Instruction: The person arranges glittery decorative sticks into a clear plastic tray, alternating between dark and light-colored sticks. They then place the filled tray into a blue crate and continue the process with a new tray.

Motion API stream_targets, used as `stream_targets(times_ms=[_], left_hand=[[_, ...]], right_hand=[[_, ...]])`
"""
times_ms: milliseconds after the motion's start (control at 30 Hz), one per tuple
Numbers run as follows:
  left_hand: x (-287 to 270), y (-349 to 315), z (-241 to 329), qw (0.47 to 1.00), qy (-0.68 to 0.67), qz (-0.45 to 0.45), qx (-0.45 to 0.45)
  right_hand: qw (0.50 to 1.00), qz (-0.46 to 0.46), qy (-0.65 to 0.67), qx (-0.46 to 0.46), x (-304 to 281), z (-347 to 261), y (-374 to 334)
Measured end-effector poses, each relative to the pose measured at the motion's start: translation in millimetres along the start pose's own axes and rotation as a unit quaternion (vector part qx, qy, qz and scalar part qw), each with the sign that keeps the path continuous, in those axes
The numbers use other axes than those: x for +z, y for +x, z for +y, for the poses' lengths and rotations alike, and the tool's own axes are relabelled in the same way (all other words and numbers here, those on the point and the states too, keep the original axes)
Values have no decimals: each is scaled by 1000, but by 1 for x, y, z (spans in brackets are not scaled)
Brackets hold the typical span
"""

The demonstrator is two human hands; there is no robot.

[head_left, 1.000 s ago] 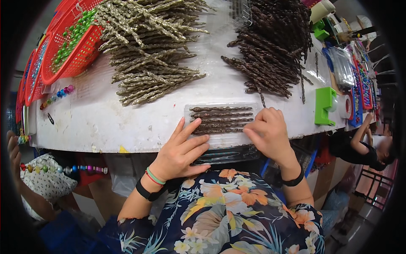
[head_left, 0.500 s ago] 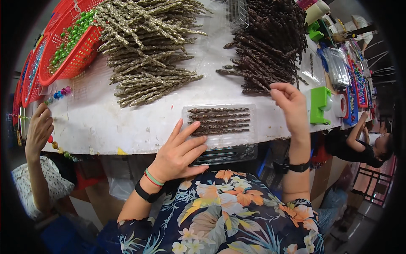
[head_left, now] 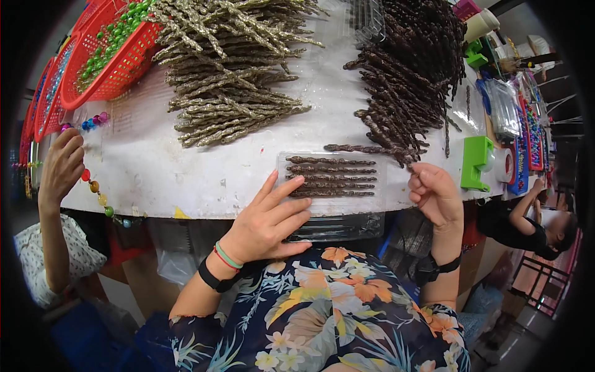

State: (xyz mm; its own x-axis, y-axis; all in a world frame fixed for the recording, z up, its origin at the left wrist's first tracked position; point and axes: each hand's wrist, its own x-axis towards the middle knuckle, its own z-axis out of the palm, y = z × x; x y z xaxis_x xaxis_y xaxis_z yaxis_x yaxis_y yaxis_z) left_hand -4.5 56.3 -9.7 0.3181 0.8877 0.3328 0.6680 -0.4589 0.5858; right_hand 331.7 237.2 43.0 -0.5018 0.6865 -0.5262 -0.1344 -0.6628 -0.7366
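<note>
My left hand [head_left: 265,222] lies flat with its fingers spread, over the left edge of a clear plastic tray [head_left: 379,186]. Several dark brown, knobbly sticks [head_left: 331,177] lie side by side in that tray. To the right of the tray, my right hand [head_left: 439,197] is closed in a pinch at the near end of a dark brown twisted stick [head_left: 401,157], at the front of a large pile of the same sticks [head_left: 409,80]. Another stick [head_left: 356,149] points left from there, just beyond the tray's far edge.
Gold glittery sticks [head_left: 232,93] form a pile at the far left. Red baskets [head_left: 121,68] of beads stand beyond. A co-worker's hand [head_left: 62,167] holds a bead string at the left. A green tape dispenser [head_left: 476,162] stands right. Stacked clear trays [head_left: 367,22] lie between the piles.
My right hand has moved toward me from the dark pile, drawing stick ends nearer. My left hand stays on the tray. The co-worker's hand has shifted slightly.
</note>
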Motion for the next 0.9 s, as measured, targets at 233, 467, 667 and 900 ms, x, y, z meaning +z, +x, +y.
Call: stream_targets(times_ms=[233, 467, 667, 900], left_hand=[[-2, 0, 1, 1000, -5, -11, 6], [1, -2, 0, 1000, 3, -3, 6], [0, -3, 1, 1000, 2, -10, 3], [1, -3, 0, 1000, 3, -9, 5]], right_hand=[[970, 108, -103, -190, 29, 13, 7], [843, 15, -468, -265, 71, 15, -3], [744, 29, -572, -344, 79, 24, 0], [698, 18, -621, -356, 62, 15, -2]])
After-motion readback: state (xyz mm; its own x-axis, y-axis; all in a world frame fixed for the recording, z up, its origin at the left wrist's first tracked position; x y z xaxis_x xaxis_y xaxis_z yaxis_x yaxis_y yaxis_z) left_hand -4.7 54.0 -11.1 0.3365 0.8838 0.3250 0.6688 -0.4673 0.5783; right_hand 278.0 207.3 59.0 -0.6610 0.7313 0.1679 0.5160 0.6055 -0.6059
